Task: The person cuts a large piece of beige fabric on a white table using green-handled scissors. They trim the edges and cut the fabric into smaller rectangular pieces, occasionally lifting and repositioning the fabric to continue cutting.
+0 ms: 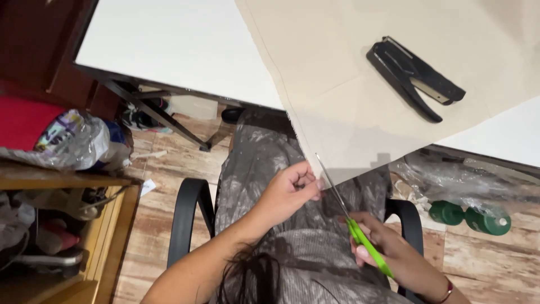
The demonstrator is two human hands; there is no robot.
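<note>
A large sheet of beige fabric lies over a white table and hangs off its near edge. My left hand pinches the hanging edge of the fabric. My right hand grips green-handled scissors, whose metal blades point up at the fabric edge right beside my left fingers. Both hands are above my lap, which is covered in grey patterned cloth.
A black stapler-like plier tool rests on the fabric at upper right. I sit in a black-armed chair on a wooden floor. A green dumbbell lies at right. Wooden shelving with bags and shoes stands at left.
</note>
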